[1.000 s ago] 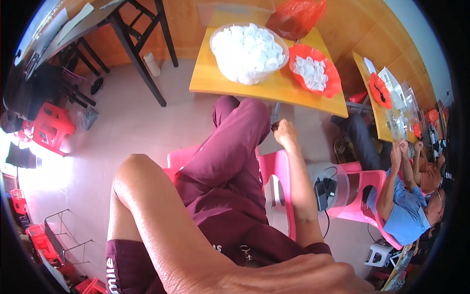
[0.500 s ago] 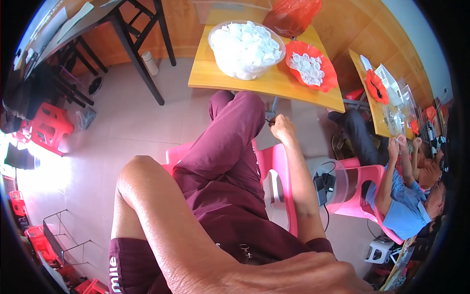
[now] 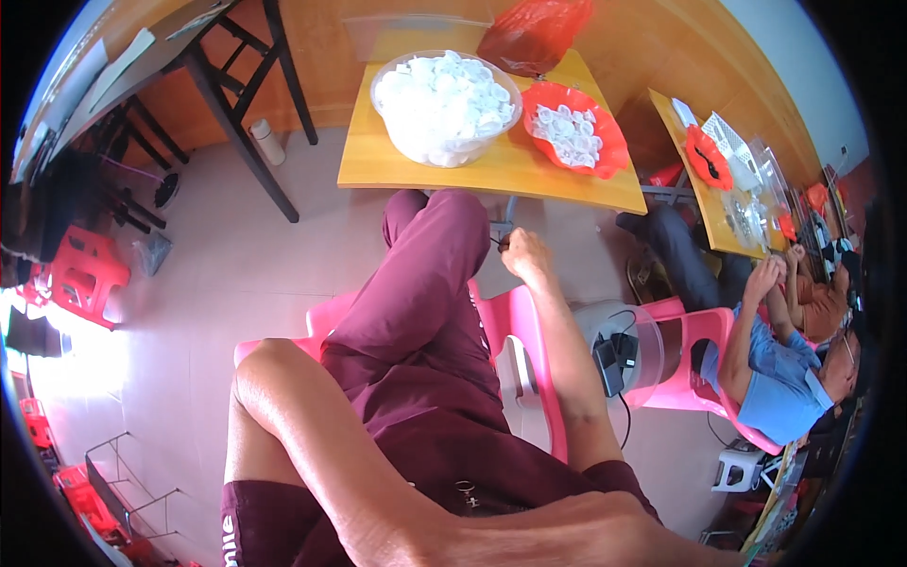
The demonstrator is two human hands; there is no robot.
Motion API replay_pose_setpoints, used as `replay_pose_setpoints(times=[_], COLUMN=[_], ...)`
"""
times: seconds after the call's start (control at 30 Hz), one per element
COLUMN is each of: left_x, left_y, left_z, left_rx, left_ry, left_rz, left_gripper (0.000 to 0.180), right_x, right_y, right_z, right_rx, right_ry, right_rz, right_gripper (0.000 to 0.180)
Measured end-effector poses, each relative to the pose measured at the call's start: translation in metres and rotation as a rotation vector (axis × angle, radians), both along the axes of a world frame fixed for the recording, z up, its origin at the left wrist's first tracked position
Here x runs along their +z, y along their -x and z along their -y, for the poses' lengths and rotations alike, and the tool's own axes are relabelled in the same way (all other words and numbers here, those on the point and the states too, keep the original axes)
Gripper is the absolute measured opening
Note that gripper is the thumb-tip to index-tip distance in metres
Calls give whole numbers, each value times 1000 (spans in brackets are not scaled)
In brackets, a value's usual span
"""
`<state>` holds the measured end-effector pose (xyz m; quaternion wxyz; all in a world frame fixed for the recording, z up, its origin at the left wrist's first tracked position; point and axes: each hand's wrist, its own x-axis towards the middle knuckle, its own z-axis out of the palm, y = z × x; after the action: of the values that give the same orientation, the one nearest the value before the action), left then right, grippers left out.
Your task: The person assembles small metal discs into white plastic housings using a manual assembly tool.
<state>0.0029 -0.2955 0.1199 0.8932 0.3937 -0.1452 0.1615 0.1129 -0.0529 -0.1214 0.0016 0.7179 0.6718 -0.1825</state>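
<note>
My right hand (image 3: 527,257) is beside my raised knee, its fingers curled closed. A small dark thing (image 3: 501,243) shows at its fingertips, too small to name. My left arm bends at the elbow and crosses in front of my body. Only the back of my left hand (image 3: 614,527) shows at the lower edge; its fingers are out of sight. Beyond my knees stands a yellow table (image 3: 416,177). On it a clear round tub (image 3: 444,151) is heaped with small white translucent pieces, and a red scalloped dish (image 3: 605,151) holds more of them.
A red plastic bag (image 3: 534,38) lies at the table's back. To my right are a pink chair (image 3: 694,364) with black power adapters (image 3: 614,359) near it, and a person in blue (image 3: 779,378). Red stools (image 3: 85,274) and a dark table (image 3: 203,85) stand left.
The view has shifted slightly, so the table and tub appear farther left and lower. My left hand sits lower in the picture. My right hand stays closed beside the knee.
</note>
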Motion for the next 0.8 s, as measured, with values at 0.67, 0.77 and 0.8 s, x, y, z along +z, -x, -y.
replay_pose_setpoints(times=[0.67,0.77,0.8], left_x=[-128,-224,-247], left_y=[78,107,115], left_z=[-117,-143,-150], left_rx=[1583,1822,1673], left_ry=[-870,-1160,-988], left_rz=[-840,-1323,-1461], left_gripper=[33,65,66], right_x=[-10,-13,-12], right_y=[-8,-7,-7], right_z=[8,8,5], right_rx=[54,89,77], right_ry=[-114,-183,-183], right_rz=[-96,-125,-129], right_gripper=[17,15,15])
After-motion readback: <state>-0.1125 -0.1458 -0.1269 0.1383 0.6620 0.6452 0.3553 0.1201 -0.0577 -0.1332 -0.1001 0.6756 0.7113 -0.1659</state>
